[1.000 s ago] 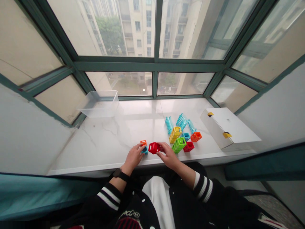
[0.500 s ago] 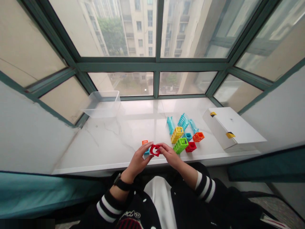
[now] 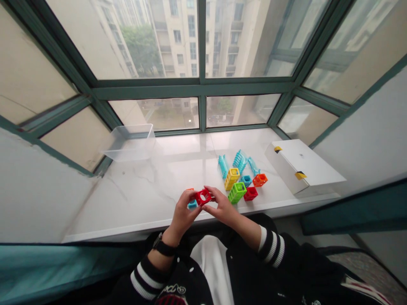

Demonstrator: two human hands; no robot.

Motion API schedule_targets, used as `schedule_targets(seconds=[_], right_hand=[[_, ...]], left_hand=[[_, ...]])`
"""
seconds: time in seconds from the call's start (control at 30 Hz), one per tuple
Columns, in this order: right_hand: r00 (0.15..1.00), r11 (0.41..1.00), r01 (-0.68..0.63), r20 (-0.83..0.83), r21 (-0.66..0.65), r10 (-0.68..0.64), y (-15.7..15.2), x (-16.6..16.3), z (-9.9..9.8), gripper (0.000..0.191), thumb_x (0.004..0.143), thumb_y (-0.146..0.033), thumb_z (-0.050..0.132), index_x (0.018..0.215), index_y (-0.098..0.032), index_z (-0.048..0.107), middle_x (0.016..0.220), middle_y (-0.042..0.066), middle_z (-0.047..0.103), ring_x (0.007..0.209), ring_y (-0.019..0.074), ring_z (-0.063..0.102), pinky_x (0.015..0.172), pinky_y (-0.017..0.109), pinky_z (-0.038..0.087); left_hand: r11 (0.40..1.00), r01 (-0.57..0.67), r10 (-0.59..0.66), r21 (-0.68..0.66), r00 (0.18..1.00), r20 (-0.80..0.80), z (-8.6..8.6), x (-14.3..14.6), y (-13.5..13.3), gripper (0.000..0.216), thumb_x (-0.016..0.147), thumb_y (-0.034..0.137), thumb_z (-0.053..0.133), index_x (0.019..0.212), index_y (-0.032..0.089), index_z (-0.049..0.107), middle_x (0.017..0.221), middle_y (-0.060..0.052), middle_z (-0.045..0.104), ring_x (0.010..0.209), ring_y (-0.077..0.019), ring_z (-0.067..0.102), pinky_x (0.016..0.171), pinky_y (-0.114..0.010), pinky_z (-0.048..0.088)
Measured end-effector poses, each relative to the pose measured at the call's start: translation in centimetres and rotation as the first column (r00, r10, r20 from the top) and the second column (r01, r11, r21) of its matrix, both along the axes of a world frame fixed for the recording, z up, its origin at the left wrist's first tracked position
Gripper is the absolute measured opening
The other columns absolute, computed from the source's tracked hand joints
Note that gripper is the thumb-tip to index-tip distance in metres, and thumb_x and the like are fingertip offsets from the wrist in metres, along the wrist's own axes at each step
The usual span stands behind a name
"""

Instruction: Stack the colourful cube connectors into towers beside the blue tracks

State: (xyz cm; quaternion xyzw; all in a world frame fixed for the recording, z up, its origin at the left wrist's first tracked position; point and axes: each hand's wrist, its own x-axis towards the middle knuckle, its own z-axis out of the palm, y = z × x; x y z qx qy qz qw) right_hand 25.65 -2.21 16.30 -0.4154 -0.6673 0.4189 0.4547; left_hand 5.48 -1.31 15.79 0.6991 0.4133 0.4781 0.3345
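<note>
A red cube-shaped toy block (image 3: 203, 197) with a round hole is held up between both hands over the front of the sill. My left hand (image 3: 184, 209) grips its left side, thumb below and fingers above. On its right side, my right hand (image 3: 222, 205) pinches it with thumb and fingers. Behind the left fingers, an orange and a light-blue block (image 3: 192, 204) are partly hidden. Right of my right hand stand a green block stack (image 3: 237, 193), a yellow block stack (image 3: 232, 179), a red block (image 3: 251, 194), a blue block (image 3: 246, 181) and an orange block (image 3: 260, 180).
Several clear-blue track pieces (image 3: 240, 161) lie behind the blocks. A clear plastic bin (image 3: 129, 146) stands at the back left of the white sill (image 3: 133, 212). A white box (image 3: 305, 165) with yellow-black tabs sits at the right, and green-framed windows rise behind.
The red block has turned in my hands, so more of its sides show. My right fingers have shifted from its hole to its right side. The whole view has swung slightly.
</note>
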Motion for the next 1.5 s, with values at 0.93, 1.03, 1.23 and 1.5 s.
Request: schedule_targets(seconds=[0.93,1.03,1.23,1.5], right_hand=[[0.651,0.695,0.661,0.242,0.285,-0.719,-2.9,20.5,1.2,0.07,0.087,-0.048,0.079,0.148,-0.021,0.058,0.145,0.016,0.066,0.132,0.0316,0.064,0.118,0.054,0.047],[0.661,0.724,0.648,0.296,0.238,-0.689,-2.6,20.9,-1.1,0.07,0.085,-0.05,0.079,0.145,-0.02,0.061,0.143,0.016,0.068,0.127,0.0319,0.066,0.114,0.052,0.051],[0.681,0.759,0.634,0.356,0.15,-0.64,-1.6,20.3,-4.4,0.069,0.082,-0.048,0.078,0.144,-0.021,0.063,0.138,0.015,0.07,0.122,0.033,0.068,0.111,0.054,0.052],[0.706,0.791,0.605,0.398,0.09,-0.586,-0.5,20.1,-7.8,0.066,0.082,-0.045,0.076,0.143,-0.023,0.063,0.137,0.014,0.07,0.125,0.0336,0.066,0.109,0.054,0.053]], left_hand=[[0.999,-0.022,0.05,0.049,0.707,-0.706,-13.4,-4.1,5.2,0.057,0.091,0.019,0.057,0.148,0.022,0.052,0.163,-0.017,0.046,0.152,-0.0366,0.044,0.124,-0.061,0.041],[1.0,-0.022,0.03,0.021,0.697,-0.716,-13.4,-3.7,5.1,0.056,0.093,0.023,0.056,0.149,0.021,0.052,0.166,-0.017,0.043,0.152,-0.0356,0.044,0.124,-0.059,0.041],[1.0,-0.029,0.017,-0.003,0.685,-0.729,-13.2,-3.3,4.8,0.056,0.093,0.025,0.055,0.15,0.02,0.053,0.166,-0.017,0.043,0.15,-0.0342,0.047,0.124,-0.055,0.041],[1.0,-0.014,0.003,-0.01,0.712,-0.702,-13.8,-3.6,4.6,0.058,0.096,0.025,0.05,0.154,0.021,0.047,0.169,-0.018,0.038,0.153,-0.0335,0.044,0.125,-0.055,0.04]])
